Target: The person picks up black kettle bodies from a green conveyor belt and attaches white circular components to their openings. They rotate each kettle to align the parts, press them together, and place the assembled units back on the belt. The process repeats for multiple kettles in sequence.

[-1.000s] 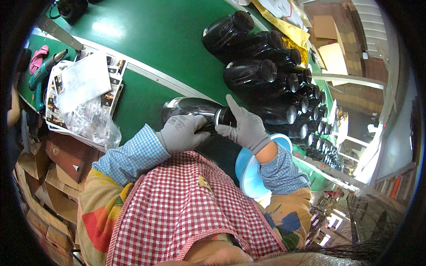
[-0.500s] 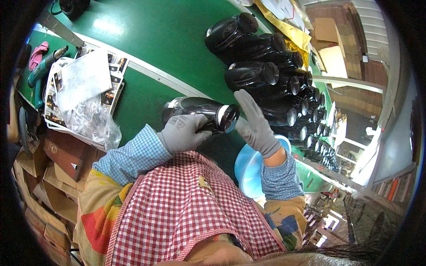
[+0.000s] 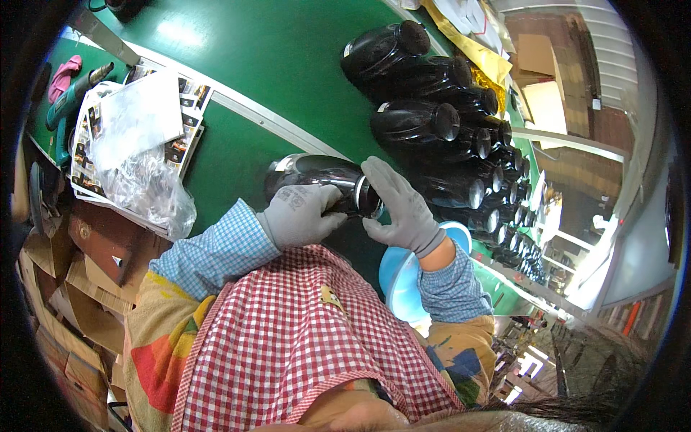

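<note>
A glossy black jar-like vessel (image 3: pixel 317 169) lies on its side near the front edge of the green table, its rimmed mouth pointing right. A pale band shows around its neck, and a light patch marks its left end. My left hand (image 3: pixel 299 214), in a grey glove, is closed around the near side of the vessel. My right hand (image 3: pixel 399 205), gloved the same way, is at the mouth end with its fingers stretched out. Its fingertips reach over the far side of the rim, and its thumb sits below. Part of the mouth is hidden behind that hand.
Several similar black vessels (image 3: pixel 414 119) lie in rows along the right side of the green table (image 3: pixel 237 54). A light-blue basin (image 3: pixel 403 277) stands below my right forearm. At left are printed sheets (image 3: pixel 188 119) under clear plastic (image 3: pixel 147 187), and a teal heat gun (image 3: pixel 68 104).
My right hand has moved left, from just beside the vessel's mouth to over its rim. My left hand keeps its hold, and the vessel stays in nearly the same place.
</note>
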A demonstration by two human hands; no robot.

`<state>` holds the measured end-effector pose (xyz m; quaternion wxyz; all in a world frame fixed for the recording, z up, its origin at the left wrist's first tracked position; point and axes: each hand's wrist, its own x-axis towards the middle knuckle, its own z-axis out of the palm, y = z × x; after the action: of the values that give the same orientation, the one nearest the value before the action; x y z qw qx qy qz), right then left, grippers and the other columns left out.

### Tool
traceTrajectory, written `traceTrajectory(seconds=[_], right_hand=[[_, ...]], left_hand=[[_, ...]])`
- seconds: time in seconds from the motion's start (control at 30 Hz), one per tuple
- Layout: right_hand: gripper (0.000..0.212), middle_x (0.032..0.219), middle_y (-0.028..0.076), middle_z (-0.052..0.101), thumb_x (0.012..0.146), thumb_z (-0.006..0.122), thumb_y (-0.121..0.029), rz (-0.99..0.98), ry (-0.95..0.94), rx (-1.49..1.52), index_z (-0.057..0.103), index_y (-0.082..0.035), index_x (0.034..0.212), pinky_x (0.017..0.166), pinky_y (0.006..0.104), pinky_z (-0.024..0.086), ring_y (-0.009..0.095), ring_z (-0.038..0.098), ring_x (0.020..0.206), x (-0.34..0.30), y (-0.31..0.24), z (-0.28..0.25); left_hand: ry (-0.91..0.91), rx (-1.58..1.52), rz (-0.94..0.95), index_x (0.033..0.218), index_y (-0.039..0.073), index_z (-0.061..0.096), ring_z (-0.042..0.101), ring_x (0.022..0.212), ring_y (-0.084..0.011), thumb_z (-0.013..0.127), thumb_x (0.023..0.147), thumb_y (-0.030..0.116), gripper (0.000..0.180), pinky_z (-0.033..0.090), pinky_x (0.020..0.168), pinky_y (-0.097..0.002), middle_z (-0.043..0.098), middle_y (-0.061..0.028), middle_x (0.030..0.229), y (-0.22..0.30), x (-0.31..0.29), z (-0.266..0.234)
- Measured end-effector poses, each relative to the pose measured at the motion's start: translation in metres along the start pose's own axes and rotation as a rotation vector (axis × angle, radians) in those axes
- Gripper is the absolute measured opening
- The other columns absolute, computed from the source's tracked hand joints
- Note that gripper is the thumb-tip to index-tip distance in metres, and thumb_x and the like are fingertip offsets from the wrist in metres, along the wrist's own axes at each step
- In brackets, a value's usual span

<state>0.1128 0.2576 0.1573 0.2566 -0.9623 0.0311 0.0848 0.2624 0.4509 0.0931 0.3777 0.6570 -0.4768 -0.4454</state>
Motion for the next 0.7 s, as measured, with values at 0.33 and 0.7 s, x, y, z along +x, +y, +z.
traceTrajectory(seconds=[0.33, 0.7], right_hand=[[0.094, 0.126, 0.025, 0.063, 0.087, 0.057, -0.072, 0.548, -0.346, -0.205, 0.044, 0.000, 0.148, 0.093, 0.0454, 0.053, 0.039, 0.065, 0.113, 0.014, -0.016, -0.018], [0.075, 0.119, 0.023, 0.069, 0.098, 0.051, -0.062, 0.002, 0.350, 0.025, 0.054, 0.000, 0.141, 0.093, 0.0439, 0.054, 0.039, 0.068, 0.108, -0.006, 0.008, -0.001]], left_hand=[[0.038, 0.077, 0.048, 0.092, 0.004, 0.062, 0.068, 0.080, -0.0359, 0.072, 0.087, 0.032, 0.030, 0.053, 0.070, -0.0441, 0.066, -0.0180, 0.084, 0.003, -0.004, 0.007], [0.074, 0.017, 0.040, 0.092, 0.004, 0.063, 0.067, 0.077, -0.0350, 0.073, 0.087, 0.031, 0.029, 0.052, 0.068, -0.0435, 0.064, -0.0170, 0.082, -0.005, -0.004, 0.006]])
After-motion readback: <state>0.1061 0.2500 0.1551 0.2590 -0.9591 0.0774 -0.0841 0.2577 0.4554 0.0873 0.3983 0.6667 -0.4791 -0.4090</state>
